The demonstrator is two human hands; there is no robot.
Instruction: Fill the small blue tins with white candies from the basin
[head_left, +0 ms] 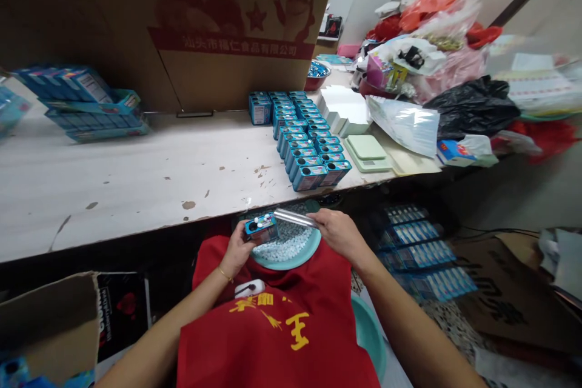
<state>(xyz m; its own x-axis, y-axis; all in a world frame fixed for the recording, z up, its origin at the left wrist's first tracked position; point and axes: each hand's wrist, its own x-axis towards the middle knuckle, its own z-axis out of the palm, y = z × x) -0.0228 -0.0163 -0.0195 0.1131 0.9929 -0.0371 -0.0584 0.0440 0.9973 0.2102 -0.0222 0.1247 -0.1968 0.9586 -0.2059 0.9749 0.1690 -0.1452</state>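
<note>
Over the near side of a turquoise bowl full of small white pellets, my left hand holds a small blue tin with a few white pellets on its top. My right hand is closed around the end of a silver metal scoop, whose far tip reaches the tin's right edge. The bowl sits at my lap, just below the table's front edge. Rows of similar blue tins stand on the table ahead.
A large cardboard box stands behind the white table. Blue boxes are stacked at left. A green scale, white cards and plastic bags lie at right. An open carton is at lower left.
</note>
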